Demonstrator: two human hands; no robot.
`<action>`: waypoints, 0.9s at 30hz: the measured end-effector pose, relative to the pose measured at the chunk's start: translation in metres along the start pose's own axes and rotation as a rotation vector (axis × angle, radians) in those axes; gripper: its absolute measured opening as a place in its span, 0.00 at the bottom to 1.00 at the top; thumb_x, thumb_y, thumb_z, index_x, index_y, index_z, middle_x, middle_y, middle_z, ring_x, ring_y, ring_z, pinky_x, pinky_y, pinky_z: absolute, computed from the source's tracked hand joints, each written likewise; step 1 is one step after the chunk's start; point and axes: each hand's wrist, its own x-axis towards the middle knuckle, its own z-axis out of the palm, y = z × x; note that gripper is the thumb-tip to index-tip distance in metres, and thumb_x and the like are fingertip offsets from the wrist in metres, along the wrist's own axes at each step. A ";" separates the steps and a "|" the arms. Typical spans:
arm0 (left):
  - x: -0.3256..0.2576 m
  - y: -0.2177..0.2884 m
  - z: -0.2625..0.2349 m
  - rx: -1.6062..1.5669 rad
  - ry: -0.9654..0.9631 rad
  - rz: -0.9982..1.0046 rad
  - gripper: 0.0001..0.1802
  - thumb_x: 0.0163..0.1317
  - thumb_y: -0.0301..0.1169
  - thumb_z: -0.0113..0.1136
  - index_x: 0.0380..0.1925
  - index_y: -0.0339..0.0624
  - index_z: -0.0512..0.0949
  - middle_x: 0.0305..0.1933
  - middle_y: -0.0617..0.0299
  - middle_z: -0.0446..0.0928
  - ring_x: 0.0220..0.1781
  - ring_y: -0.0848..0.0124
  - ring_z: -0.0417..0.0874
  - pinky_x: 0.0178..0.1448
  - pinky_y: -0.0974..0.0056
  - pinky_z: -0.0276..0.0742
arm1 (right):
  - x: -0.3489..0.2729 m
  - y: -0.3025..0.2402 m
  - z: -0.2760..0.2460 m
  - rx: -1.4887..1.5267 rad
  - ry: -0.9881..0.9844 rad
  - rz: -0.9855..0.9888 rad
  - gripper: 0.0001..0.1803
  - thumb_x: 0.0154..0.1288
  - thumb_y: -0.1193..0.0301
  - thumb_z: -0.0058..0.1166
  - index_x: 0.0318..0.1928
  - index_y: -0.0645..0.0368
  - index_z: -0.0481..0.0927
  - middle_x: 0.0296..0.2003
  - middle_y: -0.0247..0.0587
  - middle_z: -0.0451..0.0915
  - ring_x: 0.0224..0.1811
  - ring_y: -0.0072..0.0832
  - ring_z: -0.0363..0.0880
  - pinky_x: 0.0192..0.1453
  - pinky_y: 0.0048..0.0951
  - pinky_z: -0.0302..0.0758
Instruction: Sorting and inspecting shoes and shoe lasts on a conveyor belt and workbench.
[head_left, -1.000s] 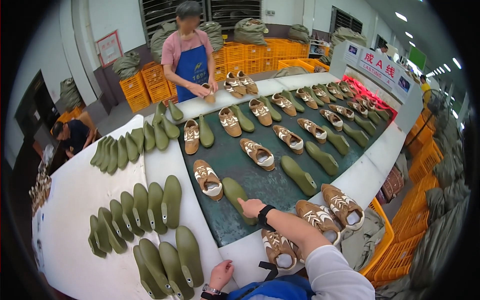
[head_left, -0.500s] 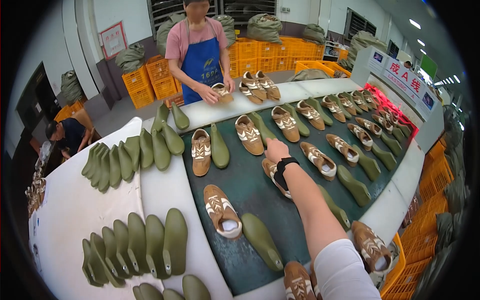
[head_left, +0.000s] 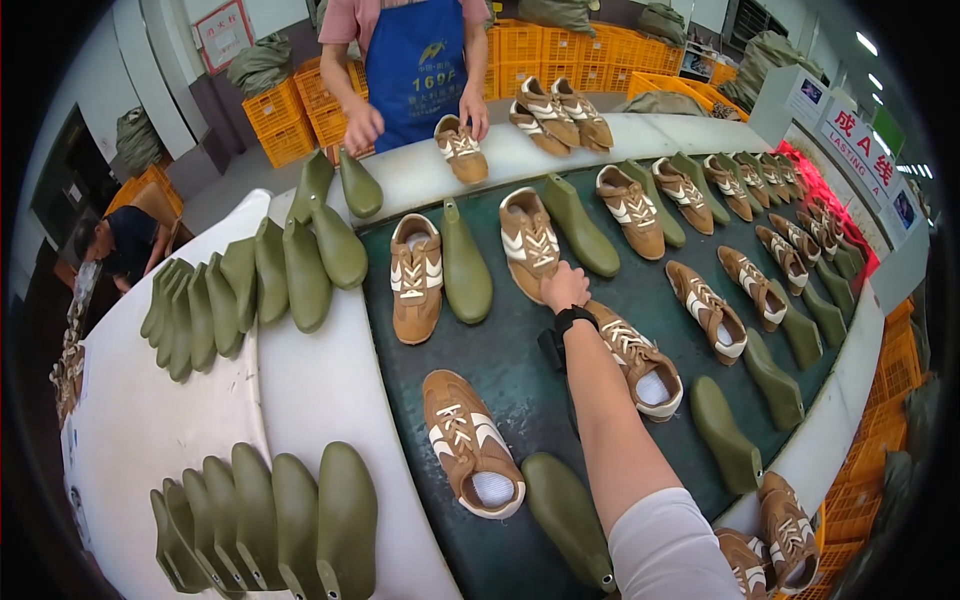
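My right hand (head_left: 566, 287), with a black band on the wrist, reaches across the dark green belt (head_left: 400, 365). Its fingers are curled at the toe of a brown sneaker (head_left: 528, 240) with white stripes. Right of that sneaker lies an olive-green shoe last (head_left: 582, 228). Under and beside my forearm sits another brown sneaker (head_left: 640, 365), its heel toward me. Nearer to me are a sneaker (head_left: 470, 440) and a last (head_left: 565, 515). My left hand is out of view.
Across the belt a person in a blue apron (head_left: 415, 75) has one hand at a sneaker (head_left: 462, 150) on the white ledge. Green lasts (head_left: 345, 520) stand in rows on the white table at left. Sneakers (head_left: 790, 530) sit at the near right edge, beside orange crates (head_left: 880, 430).
My right hand has come against the sneaker's toe. The person opposite has set a sneaker on the ledge and moved one hand toward the lasts. The whole view has shifted somewhat.
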 end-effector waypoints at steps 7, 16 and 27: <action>0.006 0.078 -0.037 -0.191 0.096 0.080 0.19 0.57 0.31 0.57 0.49 0.38 0.72 0.46 0.46 0.76 0.47 0.52 0.76 0.51 0.55 0.72 | 0.002 0.053 -0.122 0.893 -0.097 -0.586 0.14 0.45 0.84 0.50 0.35 0.58 0.68 0.25 0.35 0.72 0.29 0.24 0.71 0.37 0.23 0.70; -0.081 0.195 -0.086 -0.551 0.319 0.221 0.15 0.60 0.27 0.57 0.47 0.36 0.72 0.42 0.58 0.77 0.46 0.72 0.78 0.53 0.68 0.73 | -0.184 0.105 -0.361 1.203 -1.049 -0.515 0.18 0.51 0.83 0.54 0.39 0.53 0.65 0.34 0.35 0.76 0.36 0.22 0.76 0.38 0.23 0.76; -0.112 0.322 -0.106 -1.100 -0.637 0.220 0.38 0.63 0.47 0.52 0.68 0.53 0.47 0.68 0.56 0.56 0.66 0.65 0.62 0.65 0.55 0.64 | -0.336 0.118 -0.345 1.258 -1.083 -0.410 0.15 0.63 0.73 0.54 0.49 0.55 0.67 0.42 0.34 0.75 0.45 0.21 0.75 0.49 0.24 0.75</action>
